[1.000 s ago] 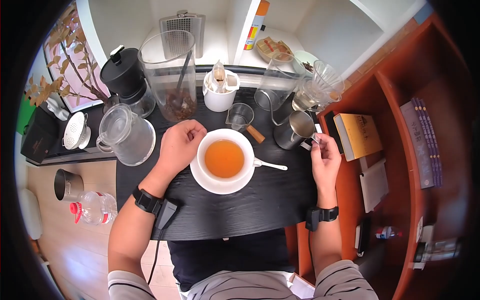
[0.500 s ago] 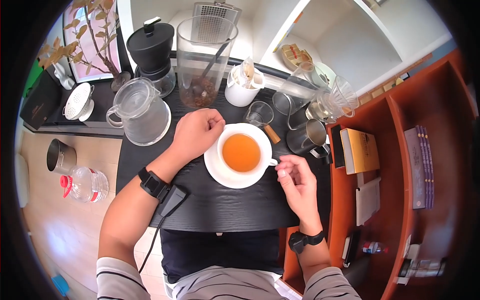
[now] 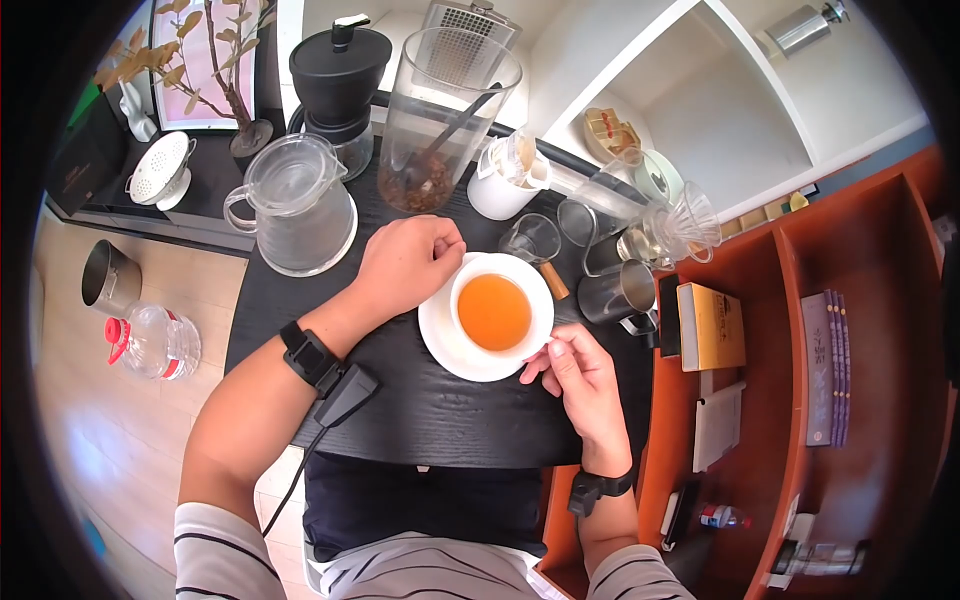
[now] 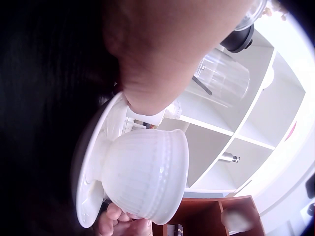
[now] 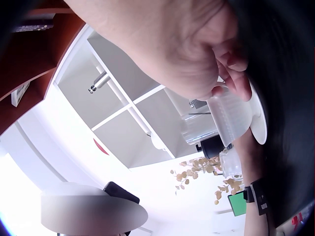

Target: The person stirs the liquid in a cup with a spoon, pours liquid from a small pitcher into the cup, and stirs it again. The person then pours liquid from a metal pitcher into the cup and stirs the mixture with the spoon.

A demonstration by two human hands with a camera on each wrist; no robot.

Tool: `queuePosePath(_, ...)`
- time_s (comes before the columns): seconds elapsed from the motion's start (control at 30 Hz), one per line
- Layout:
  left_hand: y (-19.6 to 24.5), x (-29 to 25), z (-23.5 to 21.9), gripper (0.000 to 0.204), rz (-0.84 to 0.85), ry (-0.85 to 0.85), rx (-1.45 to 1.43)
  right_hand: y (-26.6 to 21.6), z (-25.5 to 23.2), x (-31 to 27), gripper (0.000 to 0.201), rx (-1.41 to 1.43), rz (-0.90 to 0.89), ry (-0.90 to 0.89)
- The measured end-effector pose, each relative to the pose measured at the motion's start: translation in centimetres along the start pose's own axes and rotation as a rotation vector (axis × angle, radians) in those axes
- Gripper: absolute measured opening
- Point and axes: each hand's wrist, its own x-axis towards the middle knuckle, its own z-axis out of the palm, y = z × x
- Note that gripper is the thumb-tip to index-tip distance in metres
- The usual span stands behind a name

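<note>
A white teacup [image 3: 495, 312] of amber liquid stands on a white saucer [image 3: 438, 330] on the black table. My right hand [image 3: 583, 385] is at the cup's right side, its thumb and index finger pinching the small handle, which the fingers mostly hide. In the right wrist view, the fingers [image 5: 235, 81] curl in close against the cup wall. My left hand [image 3: 405, 262] rests on the table at the saucer's upper left, fingers loosely curled and fingertips right at the rim. The left wrist view shows the cup [image 4: 147, 172] upright on its saucer [image 4: 88, 191].
Behind the cup are a small glass pitcher with wooden handle [image 3: 553, 280], a white mug [image 3: 497, 190] and a tall glass container [image 3: 440, 130]. A steel pitcher [image 3: 612, 292] and glass dripper [image 3: 690, 225] stand right, a glass server [image 3: 298, 205] left. A bookshelf [image 3: 770, 300] borders the right.
My right hand has left the steel pitcher's handle and come left to the cup's handle. My left hand stays beside the saucer. The white spoon seen earlier by the cup is now hidden.
</note>
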Motion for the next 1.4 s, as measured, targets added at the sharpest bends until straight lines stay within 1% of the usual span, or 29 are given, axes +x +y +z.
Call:
queuePosePath(0.03, 0.0, 0.0, 0.0, 0.017, -0.002, 0.001, 0.000, 0.1, -0.1, 0.0, 0.023, 0.011, 0.015, -0.025)
queuePosePath(0.13, -0.1, 0.0, 0.1, 0.017, 0.010, 0.009, 0.008, 0.5, 0.0, -0.1, 0.025, 0.044, -0.007, -0.034)
queuePosePath(0.27, -0.2, 0.0, 0.0, 0.017, -0.004, -0.005, -0.004, 0.4, 0.4, -0.3, 0.025, 0.078, 0.008, -0.043)
queuePosePath(0.37, -0.1, 0.0, 0.0, 0.017, 0.003, -0.003, 0.001, 0.1, 1.1, -0.3, 0.028, 0.095, 0.034, 0.006)
queuePosePath(0.47, -0.2, 0.0, 0.1, 0.016, 0.016, 0.001, 0.012, 0.6, 1.4, -0.3, 0.027, 0.098, 0.006, 0.023)
queuePosePath(0.57, -0.4, 0.0, 0.2, 0.015, 0.027, 0.005, 0.020, 0.9, 2.0, -0.5, 0.026, 0.171, 0.005, 0.073)
queuePosePath(0.63, -0.4, 0.0, 0.2, 0.015, 0.028, 0.007, 0.020, 0.8, 2.5, -0.7, 0.025, 0.186, 0.007, 0.141)
queuePosePath(0.87, -0.5, 0.0, 0.2, 0.016, 0.025, 0.004, 0.021, 0.2, 3.0, -1.3, 0.026, 0.144, -0.025, 0.179)
queuePosePath(0.97, -0.1, 0.0, 0.0, 0.016, 0.014, 0.000, 0.029, -0.6, 2.6, -1.8, 0.026, 0.151, -0.032, 0.192)
queuePosePath(1.13, 0.1, 0.0, 0.0, 0.016, -0.006, -0.001, 0.022, -2.2, 1.0, -3.2, 0.026, 0.169, -0.094, 0.300)
queuePosePath(1.23, -0.2, 0.0, 0.1, 0.016, -0.013, 0.000, 0.015, -3.1, -1.0, -4.3, 0.028, 0.087, -0.148, 0.378)
queuePosePath(1.3, -0.5, 0.0, 0.3, 0.014, 0.021, 0.021, 0.016, -3.9, -2.5, -5.0, 0.030, 0.057, -0.190, 0.430)
queuePosePath(1.4, -0.5, 0.0, 0.3, 0.013, 0.016, 0.012, 0.025, -5.3, -4.8, -5.8, 0.029, 0.030, -0.224, 0.557)
